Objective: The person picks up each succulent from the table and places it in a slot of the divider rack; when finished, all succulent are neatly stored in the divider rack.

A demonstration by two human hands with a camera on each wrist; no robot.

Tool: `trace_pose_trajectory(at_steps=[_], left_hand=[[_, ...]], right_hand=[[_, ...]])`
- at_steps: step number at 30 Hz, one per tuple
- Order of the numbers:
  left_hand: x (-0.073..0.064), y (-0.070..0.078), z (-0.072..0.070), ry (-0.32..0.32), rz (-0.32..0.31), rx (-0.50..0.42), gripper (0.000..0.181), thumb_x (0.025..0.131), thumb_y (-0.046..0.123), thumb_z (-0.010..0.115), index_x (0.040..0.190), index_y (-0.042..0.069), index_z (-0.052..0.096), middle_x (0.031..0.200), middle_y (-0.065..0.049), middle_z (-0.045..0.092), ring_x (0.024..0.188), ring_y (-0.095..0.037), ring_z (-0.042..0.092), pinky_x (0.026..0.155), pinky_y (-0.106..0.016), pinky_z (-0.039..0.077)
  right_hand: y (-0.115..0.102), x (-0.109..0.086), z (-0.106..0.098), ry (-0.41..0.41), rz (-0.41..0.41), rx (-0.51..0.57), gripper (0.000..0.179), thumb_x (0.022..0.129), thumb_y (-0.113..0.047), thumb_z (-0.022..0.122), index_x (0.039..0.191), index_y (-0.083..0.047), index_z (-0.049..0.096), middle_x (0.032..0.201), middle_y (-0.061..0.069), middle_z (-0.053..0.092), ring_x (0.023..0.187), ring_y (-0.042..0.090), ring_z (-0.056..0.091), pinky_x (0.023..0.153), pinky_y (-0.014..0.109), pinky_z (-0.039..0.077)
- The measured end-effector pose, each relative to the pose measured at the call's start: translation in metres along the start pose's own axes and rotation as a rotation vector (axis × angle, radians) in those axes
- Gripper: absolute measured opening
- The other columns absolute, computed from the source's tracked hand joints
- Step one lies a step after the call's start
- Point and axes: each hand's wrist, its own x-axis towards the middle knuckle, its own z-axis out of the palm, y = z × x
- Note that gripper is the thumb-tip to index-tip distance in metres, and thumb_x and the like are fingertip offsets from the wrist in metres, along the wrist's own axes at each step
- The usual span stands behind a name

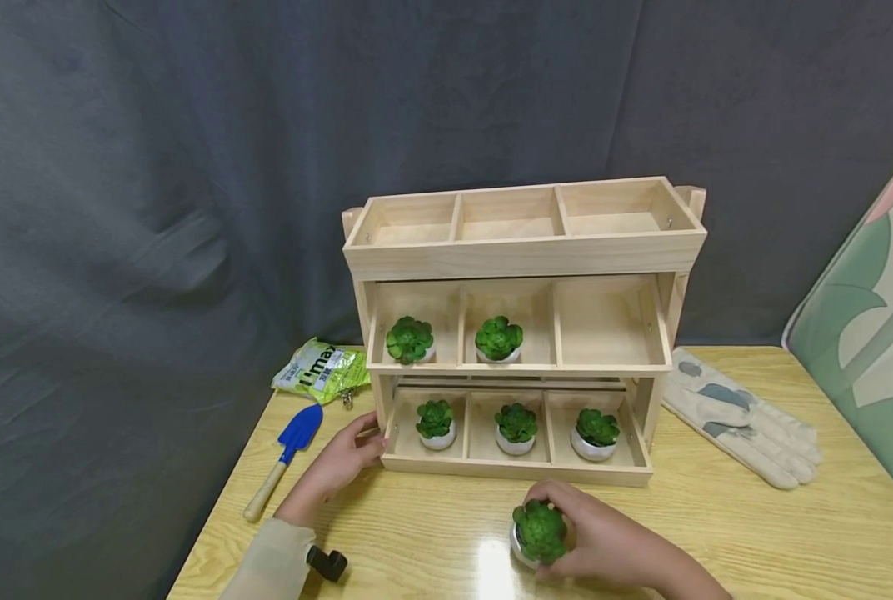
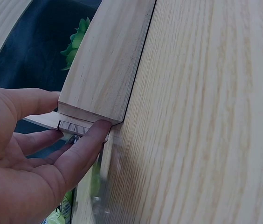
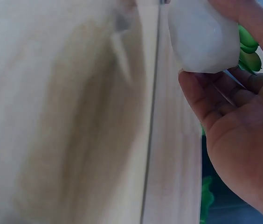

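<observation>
In the head view, my right hand point(image 1: 592, 537) grips a small potted succulent point(image 1: 540, 532) in front of the wooden planter shelf point(image 1: 521, 258). The right wrist view shows its white pot point(image 3: 204, 37) between thumb and fingers, with green leaves partly hidden behind the hand. My left hand point(image 1: 349, 457) holds the shelf's lower left corner; up close, its fingers point(image 2: 82, 149) lie around the tray end point(image 2: 92, 109). Three potted succulents point(image 1: 516, 423) sit in the bottom tier, one per compartment. Two more point(image 1: 499, 337) occupy the middle tier's left and centre compartments.
Left of the shelf lie a blue trowel point(image 1: 300, 429) with a wooden handle and a green-and-white plastic bag point(image 1: 322, 371). A pair of pale gloves point(image 1: 742, 417) rests on the wooden table point(image 1: 814, 533) to the right. A dark curtain point(image 1: 266, 125) hangs behind.
</observation>
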Motion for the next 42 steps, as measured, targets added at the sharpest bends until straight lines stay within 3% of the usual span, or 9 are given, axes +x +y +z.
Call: trace_pose_trajectory(at_steps=[7, 18, 23, 27, 32, 39, 42], left_hand=[[0.000, -0.001, 0.000, -0.001, 0.003, 0.000, 0.063, 0.109, 0.009, 0.060, 0.167, 0.007, 0.035, 0.166, -0.026, 0.041, 0.142, -0.046, 0.057, 0.101, -0.048, 0.063], [0.001, -0.001, 0.000, -0.010, 0.008, 0.000, 0.062, 0.110, 0.010, 0.059, 0.166, 0.006, 0.035, 0.166, -0.027, 0.041, 0.143, -0.048, 0.056, 0.102, -0.049, 0.063], [0.002, -0.002, 0.001, 0.001, -0.003, -0.008, 0.061, 0.110, 0.010, 0.058, 0.166, 0.008, 0.036, 0.166, -0.025, 0.043, 0.140, -0.044, 0.060, 0.100, -0.048, 0.063], [0.002, -0.002, 0.001, 0.011, -0.005, -0.004, 0.060, 0.109, 0.009, 0.058, 0.166, 0.007, 0.037, 0.164, -0.025, 0.044, 0.138, -0.043, 0.061, 0.100, -0.049, 0.063], [0.002, -0.001, 0.001, 0.005, -0.005, -0.006, 0.062, 0.109, 0.009, 0.059, 0.166, 0.007, 0.036, 0.165, -0.025, 0.043, 0.140, -0.045, 0.060, 0.100, -0.048, 0.063], [0.001, -0.002, -0.001, -0.002, 0.002, -0.001, 0.062, 0.109, 0.009, 0.060, 0.166, 0.006, 0.036, 0.165, -0.026, 0.043, 0.140, -0.045, 0.059, 0.100, -0.047, 0.064], [0.002, -0.002, -0.001, 0.001, 0.000, 0.000, 0.062, 0.108, 0.008, 0.060, 0.166, 0.006, 0.036, 0.164, -0.026, 0.044, 0.139, -0.045, 0.060, 0.099, -0.047, 0.064]], right_hand=[[-0.012, -0.002, -0.016, 0.061, -0.038, -0.052, 0.063, 0.082, -0.041, 0.094, 0.133, -0.034, 0.056, 0.131, -0.003, 0.062, 0.112, 0.003, 0.063, 0.090, 0.023, 0.059], [-0.040, -0.006, -0.058, 0.280, -0.163, -0.213, 0.067, 0.079, -0.025, 0.097, 0.132, -0.034, 0.058, 0.126, -0.012, 0.062, 0.110, 0.000, 0.062, 0.087, 0.025, 0.061], [-0.055, -0.006, -0.084, 0.385, -0.203, -0.294, 0.066, 0.079, -0.024, 0.097, 0.133, -0.028, 0.059, 0.127, -0.006, 0.063, 0.107, -0.001, 0.061, 0.086, 0.023, 0.061], [-0.064, -0.005, -0.100, 0.446, -0.211, -0.302, 0.071, 0.076, -0.014, 0.098, 0.134, -0.022, 0.058, 0.126, -0.002, 0.063, 0.107, -0.002, 0.061, 0.086, 0.022, 0.061], [-0.073, -0.002, -0.120, 0.507, -0.161, -0.335, 0.071, 0.077, -0.012, 0.098, 0.136, -0.016, 0.057, 0.127, 0.004, 0.062, 0.105, -0.002, 0.061, 0.083, 0.020, 0.060], [-0.080, 0.007, -0.147, 0.513, -0.067, -0.364, 0.070, 0.082, -0.019, 0.096, 0.139, -0.008, 0.056, 0.130, 0.013, 0.061, 0.113, 0.028, 0.064, 0.082, 0.017, 0.056], [-0.081, 0.011, -0.158, 0.520, -0.037, -0.370, 0.069, 0.084, -0.018, 0.094, 0.139, -0.005, 0.055, 0.131, 0.015, 0.060, 0.115, 0.031, 0.063, 0.083, 0.013, 0.051]])
